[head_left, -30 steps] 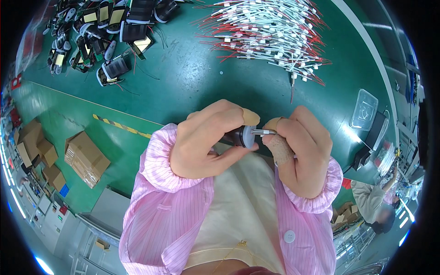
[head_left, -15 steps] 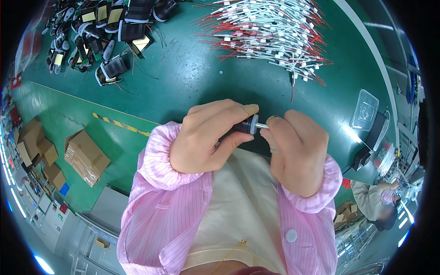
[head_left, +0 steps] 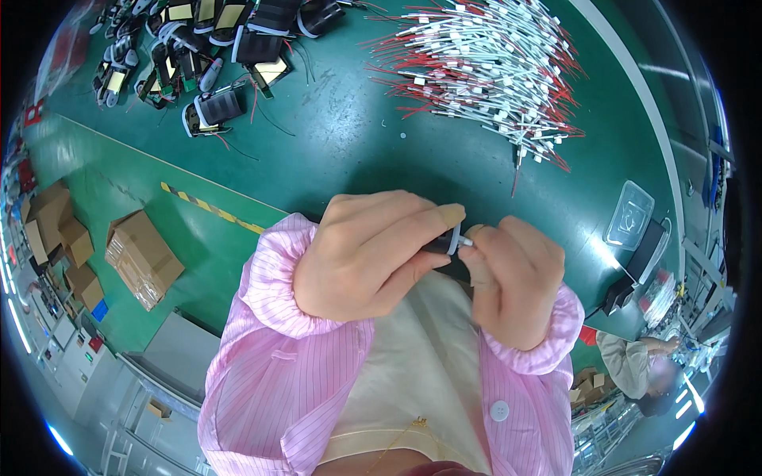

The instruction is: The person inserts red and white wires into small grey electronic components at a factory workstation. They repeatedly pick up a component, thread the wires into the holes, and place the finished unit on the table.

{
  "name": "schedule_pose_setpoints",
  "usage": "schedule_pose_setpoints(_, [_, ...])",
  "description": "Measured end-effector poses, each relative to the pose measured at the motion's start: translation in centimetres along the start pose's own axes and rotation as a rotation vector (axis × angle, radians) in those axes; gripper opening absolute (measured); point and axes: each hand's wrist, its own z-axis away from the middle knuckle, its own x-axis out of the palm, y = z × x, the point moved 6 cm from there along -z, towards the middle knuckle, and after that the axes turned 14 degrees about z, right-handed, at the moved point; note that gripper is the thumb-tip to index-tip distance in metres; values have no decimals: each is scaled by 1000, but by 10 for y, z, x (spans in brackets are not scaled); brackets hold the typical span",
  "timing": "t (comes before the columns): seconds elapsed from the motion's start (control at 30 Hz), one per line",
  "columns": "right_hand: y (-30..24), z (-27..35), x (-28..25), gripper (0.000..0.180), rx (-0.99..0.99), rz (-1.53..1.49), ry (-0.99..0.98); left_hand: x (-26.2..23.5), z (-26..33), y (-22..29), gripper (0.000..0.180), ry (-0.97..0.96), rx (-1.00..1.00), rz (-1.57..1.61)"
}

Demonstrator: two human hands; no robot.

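Head view: black part (head_left: 444, 242) between hands

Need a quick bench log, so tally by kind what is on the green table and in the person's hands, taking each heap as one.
Hands: 2, left hand and right hand
Small black part gripped between them: 1
Heap of white and red wires: 1
Heap of black units: 1
Clear plastic box: 1
Total: 6

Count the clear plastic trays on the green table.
1: a clear plastic tray at the table's right edge, right of the right hand. Others may be hidden.
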Motion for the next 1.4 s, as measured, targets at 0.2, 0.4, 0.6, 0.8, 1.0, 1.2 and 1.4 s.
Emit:
schedule_pose_setpoints(0.2, [81,1,-31,16,510,-193,76,-65,2,0,49,554,45,-722])
schedule_pose_setpoints(0.4, [238,-16,-79,36,681,-644,418,-123,42,-15,47,908,-291,-1162])
schedule_pose_setpoints(0.6, [155,-27,-84,26,476,-89,454,-121,37,-28,60,790,-377,-1247])
schedule_pose_setpoints(0.8, [97,-16,-3,11,287,188,57,-123,34,-34,51,803,-366,-1148])
schedule_pose_setpoints(1.0, [102,-12,16,13,394,215,84,-111,32,-25,55,844,-316,-923])
schedule_pose_setpoints(1.2, [96,-10,5,10,372,48,-1,-116,38,-25,48,872,-310,-598])
schedule_pose_setpoints(1.4, [83,-5,-15,12,383,-167,-68,-118,39,-32,39,803,-305,-518])
